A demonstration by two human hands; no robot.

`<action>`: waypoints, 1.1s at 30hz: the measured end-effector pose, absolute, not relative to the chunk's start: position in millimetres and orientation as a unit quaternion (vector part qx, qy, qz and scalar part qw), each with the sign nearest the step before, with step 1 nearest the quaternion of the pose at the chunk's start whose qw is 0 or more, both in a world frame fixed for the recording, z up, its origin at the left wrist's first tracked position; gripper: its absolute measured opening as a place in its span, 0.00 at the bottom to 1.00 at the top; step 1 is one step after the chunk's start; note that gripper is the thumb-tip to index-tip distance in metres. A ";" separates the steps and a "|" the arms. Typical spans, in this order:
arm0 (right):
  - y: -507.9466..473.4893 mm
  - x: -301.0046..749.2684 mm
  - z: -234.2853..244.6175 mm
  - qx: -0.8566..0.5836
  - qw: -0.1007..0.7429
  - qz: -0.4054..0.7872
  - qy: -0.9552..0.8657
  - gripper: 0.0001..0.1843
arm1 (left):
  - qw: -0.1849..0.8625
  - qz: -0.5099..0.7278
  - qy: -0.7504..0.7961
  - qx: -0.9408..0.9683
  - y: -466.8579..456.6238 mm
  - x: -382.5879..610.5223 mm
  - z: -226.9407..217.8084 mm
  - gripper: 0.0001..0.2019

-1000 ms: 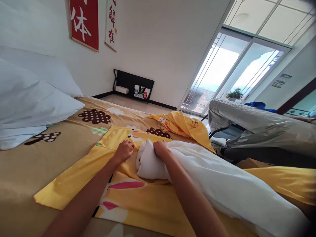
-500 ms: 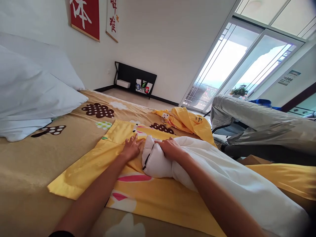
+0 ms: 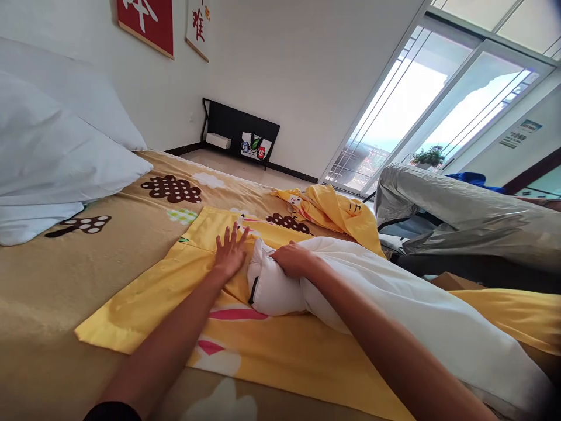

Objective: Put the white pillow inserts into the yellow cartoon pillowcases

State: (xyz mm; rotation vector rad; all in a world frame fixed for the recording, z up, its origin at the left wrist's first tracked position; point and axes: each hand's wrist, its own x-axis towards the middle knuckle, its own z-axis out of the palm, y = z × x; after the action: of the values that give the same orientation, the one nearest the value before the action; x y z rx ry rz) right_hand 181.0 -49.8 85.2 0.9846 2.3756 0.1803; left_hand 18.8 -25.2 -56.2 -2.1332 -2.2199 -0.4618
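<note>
A white padded quilt [image 3: 372, 275] stretches from the lower right to the middle of the bed, its bunched end lying on a yellow cloth cover [image 3: 280, 351] with pink-and-white prints. My right hand [image 3: 291, 259] is closed on that bunched end, fingertips partly hidden in the folds. A short black strip [image 3: 253, 290] shows on the quilt's end. Just left of the quilt, my left hand [image 3: 231, 251] rests on the yellow cover with its fingers spread, holding nothing.
Beneath everything is a tan patterned bed sheet [image 3: 109, 263]. White pillows [image 3: 65, 140] lie at the left. Crumpled yellow fabric [image 3: 337, 210] sits at the bed's far edge, near a plastic-covered grey piece of furniture [image 3: 460, 199]. A black shelf [image 3: 241, 126] stands by the wall.
My left hand has shifted slightly left, away from the quilt's end, and its fingers have spread. My right hand has closed more tightly on the quilt's end, where the black strip shows less.
</note>
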 end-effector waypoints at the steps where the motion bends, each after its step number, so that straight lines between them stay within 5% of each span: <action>1: -49.4 181.4 84.4 0.366 0.276 0.065 0.886 0.21 | 0.027 -0.150 -0.720 -0.677 -25.5 17.7 -54.9 0.35; 10: -44.6 189.2 59.1 0.442 0.198 0.098 0.869 0.16 | -0.027 -0.057 -0.716 -0.695 -21.2 15.0 -35.0 0.13; 16: -52.5 189.2 57.8 0.442 0.172 0.128 0.871 0.15 | -0.065 -0.038 -0.680 -0.729 9.5 7.7 -8.6 0.15; 33: -67.1 157.9 40.9 0.358 0.192 0.135 0.904 0.15 | -0.024 -0.302 -0.639 -0.707 2.9 30.1 -14.9 0.17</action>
State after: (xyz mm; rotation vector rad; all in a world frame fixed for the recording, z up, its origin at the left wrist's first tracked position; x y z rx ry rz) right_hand 157.9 -67.1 40.9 1.0057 2.5377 0.3784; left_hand 30.1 2.9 -14.9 -2.2570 -2.0377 -0.9645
